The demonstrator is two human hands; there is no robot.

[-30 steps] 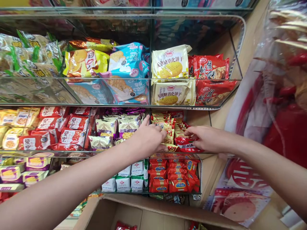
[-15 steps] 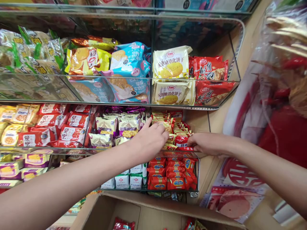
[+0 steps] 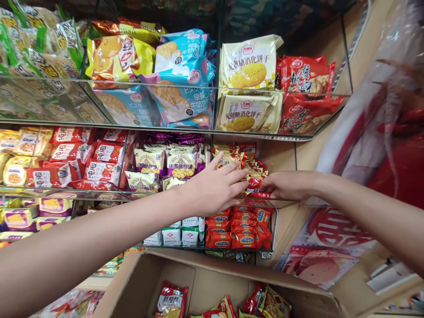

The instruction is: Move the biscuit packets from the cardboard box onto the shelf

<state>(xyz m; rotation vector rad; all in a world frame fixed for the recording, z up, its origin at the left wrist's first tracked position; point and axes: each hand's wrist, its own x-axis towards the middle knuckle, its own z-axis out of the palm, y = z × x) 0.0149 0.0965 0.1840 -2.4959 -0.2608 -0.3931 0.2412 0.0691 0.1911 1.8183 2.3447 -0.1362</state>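
My left hand (image 3: 220, 183) lies over the red and gold snack packets (image 3: 253, 167) in the right compartment of the middle shelf. Its fingers are spread and point right, and the palm faces down onto the packets. At the right end of that compartment is my right hand (image 3: 285, 184), fingers curled at a red packet (image 3: 254, 183); the fingertips are partly hidden, so any hold on it is unclear. Below both hands, an open cardboard box (image 3: 205, 265) contains several packets, one a red and white packet (image 3: 171, 300).
Cream and purple packets (image 3: 180, 163) fill the compartment left of my hands. A clear shelf front (image 3: 185, 129) runs above them, with larger biscuit packs (image 3: 248, 66) behind it. Small red packs (image 3: 243, 227) stand underneath. Plastic-wrapped red goods (image 3: 394, 159) are at the right.
The fingers of my left hand have spread out and moved right across the packets. My right hand stays at the compartment's right end. The view has tilted down, showing more of the box's contents.
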